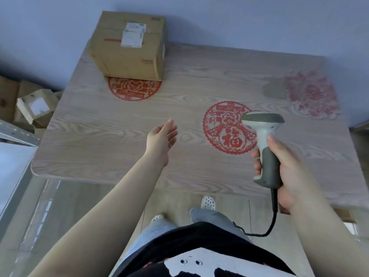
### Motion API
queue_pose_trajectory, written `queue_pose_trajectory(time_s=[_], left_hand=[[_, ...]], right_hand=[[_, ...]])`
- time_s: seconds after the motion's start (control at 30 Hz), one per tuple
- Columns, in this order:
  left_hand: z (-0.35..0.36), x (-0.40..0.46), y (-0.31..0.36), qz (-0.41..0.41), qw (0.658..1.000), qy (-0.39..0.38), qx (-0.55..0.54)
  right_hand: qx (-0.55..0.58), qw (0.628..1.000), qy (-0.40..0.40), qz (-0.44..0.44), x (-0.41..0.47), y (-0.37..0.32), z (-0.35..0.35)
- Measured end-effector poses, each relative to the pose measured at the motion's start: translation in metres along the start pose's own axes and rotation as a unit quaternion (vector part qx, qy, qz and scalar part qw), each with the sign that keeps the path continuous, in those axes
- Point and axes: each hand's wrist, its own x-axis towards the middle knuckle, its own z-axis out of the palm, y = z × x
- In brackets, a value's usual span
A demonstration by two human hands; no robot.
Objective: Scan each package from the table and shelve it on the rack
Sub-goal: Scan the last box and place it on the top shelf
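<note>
A brown cardboard package [127, 50] with a white shipping label on top stands at the far left corner of the wooden table [99, 148]. My left hand [161, 137] hovers over the table's middle with straight, relaxed fingers, holding nothing, well short of the package. My right hand [289, 176] grips the handle of a grey and white corded barcode scanner [264, 140], whose head points toward the far side of the table.
Red paper-cut decorations lie flat on the table. Cardboard boxes [30, 104] are heaped on the floor to the left. A metal rack edge [16, 134] shows at the far left. The scanner's cable [265, 226] hangs down by my legs.
</note>
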Motion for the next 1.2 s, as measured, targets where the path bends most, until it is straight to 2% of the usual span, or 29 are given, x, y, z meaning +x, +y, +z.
queue_pose_trajectory(time_s=[0.13, 0.3, 0.53, 0.7, 0.83, 1.03, 1.1, 1.2], left_hand=[[0.029, 0.015, 0.009, 0.013, 0.998, 0.042, -0.035], [0.033, 0.042, 0.038, 0.028, 0.992, 0.116, -0.043], [0.021, 0.131, 0.141, 0.006, 0.976, 0.213, -0.043], [-0.004, 0.214, 0.205, 0.034, 0.954, 0.296, 0.037], [-0.053, 0.29, 0.245, 0.021, 0.947, 0.3, 0.114], [-0.033, 0.29, 0.25, 0.067, 0.95, 0.241, 0.189], [-0.03, 0.292, 0.24, 0.068, 0.964, 0.199, 0.163], [-0.016, 0.286, 0.223, 0.033, 0.985, 0.156, 0.067]], right_hand=[[-0.033, 0.999, -0.038, 0.003, 0.047, -0.032, -0.014], [-0.046, 0.996, -0.074, 0.004, 0.088, -0.055, -0.017], [-0.006, 0.996, -0.081, 0.032, 0.133, -0.065, -0.008], [-0.006, 0.995, -0.076, 0.057, 0.163, -0.06, 0.008], [0.001, 0.995, -0.062, 0.076, 0.18, -0.051, 0.019], [-0.006, 0.994, -0.064, 0.089, 0.195, -0.046, 0.031], [-0.003, 0.994, -0.069, 0.089, 0.2, -0.047, 0.031], [-0.006, 0.993, -0.087, 0.082, 0.203, -0.051, 0.031]])
